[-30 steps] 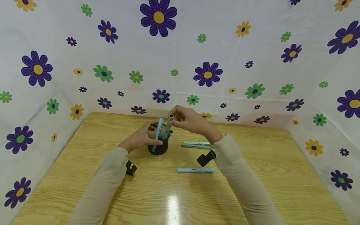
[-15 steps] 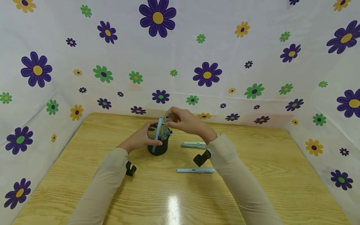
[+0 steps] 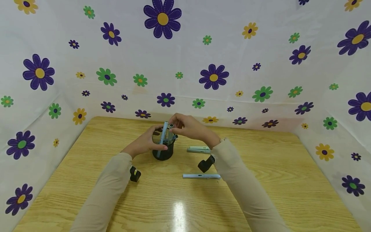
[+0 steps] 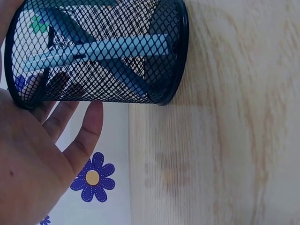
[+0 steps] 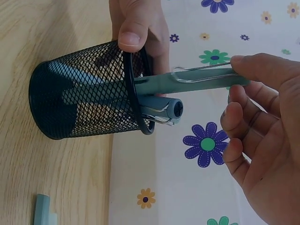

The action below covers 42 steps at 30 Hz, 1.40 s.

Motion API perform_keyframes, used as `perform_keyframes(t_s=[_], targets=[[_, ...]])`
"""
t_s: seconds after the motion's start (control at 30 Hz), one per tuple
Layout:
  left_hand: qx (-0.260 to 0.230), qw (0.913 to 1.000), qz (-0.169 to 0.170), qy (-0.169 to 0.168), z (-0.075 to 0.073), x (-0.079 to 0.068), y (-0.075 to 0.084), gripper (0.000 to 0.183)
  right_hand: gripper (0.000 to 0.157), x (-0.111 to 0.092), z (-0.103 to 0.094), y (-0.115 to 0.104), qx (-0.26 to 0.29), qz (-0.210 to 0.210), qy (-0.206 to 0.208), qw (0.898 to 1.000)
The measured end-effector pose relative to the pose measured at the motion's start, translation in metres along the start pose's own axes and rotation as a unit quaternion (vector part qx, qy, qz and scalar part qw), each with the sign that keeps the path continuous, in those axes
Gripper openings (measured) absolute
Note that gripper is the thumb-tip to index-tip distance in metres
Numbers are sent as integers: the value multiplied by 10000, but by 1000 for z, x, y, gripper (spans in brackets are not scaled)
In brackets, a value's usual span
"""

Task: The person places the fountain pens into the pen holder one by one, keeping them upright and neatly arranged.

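Observation:
A black mesh pen cup [image 3: 163, 154] stands on the wooden table. My left hand [image 3: 145, 141] holds it near the rim, thumb at the front and fingers round the side. Above the cup, my right hand [image 3: 189, 128] pinches the capped top of a green pen [image 5: 199, 80] between thumb and fingers. That pen's lower part is inside the cup, seen through the mesh in the right wrist view. A blue-grey pen [image 5: 161, 108] leans beside it at the rim. In the head view a light blue pen [image 3: 163, 130] also sticks up from the cup.
Right of the cup, a pale green pen [image 3: 200, 148] and a grey-green pen [image 3: 197, 150] lie side by side, partly hidden by the right wrist. Nearer lies a light blue pen [image 3: 200, 176]. Flowered white cloth [image 3: 185, 54] walls the table's back and sides.
My right hand has moved left and slightly down, and the green pen has sunk deeper into the cup. My left hand stays in place on the cup.

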<state>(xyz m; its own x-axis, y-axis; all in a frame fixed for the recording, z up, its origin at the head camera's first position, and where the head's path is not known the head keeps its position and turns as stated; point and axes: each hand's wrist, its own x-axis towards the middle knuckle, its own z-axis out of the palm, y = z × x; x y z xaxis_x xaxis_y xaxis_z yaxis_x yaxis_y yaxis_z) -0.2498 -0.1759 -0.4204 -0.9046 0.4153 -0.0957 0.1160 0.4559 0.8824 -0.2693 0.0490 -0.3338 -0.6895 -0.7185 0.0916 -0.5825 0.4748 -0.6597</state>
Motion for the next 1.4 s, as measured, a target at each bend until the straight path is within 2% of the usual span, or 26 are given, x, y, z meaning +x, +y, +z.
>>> perform_keyframes(t_s=[0.17,0.4,0.57,0.87,1.2,1.4], targets=[[15,9999,-137,32,0,0,-2,93,25,1,0,2,-6,-34,-14,10000],[-147,9998,-130,24,-1,3,-3,93,26,-7,-7,9,-22,-25,66,10000],[-87,9997,-204,74,-1,3,-3,96,23,-19,-15,19,19,110,139,9998],[-48,9999,-140,53,-1,1,-1,99,23,-44,-28,39,9,459,213,9987],[-87,9998,-147,39,-1,0,1,98,21,-62,-32,56,93,568,199,9981],[-101,9998,-135,43,0,0,-1,97,21,-76,-32,60,-69,636,80,9979]])
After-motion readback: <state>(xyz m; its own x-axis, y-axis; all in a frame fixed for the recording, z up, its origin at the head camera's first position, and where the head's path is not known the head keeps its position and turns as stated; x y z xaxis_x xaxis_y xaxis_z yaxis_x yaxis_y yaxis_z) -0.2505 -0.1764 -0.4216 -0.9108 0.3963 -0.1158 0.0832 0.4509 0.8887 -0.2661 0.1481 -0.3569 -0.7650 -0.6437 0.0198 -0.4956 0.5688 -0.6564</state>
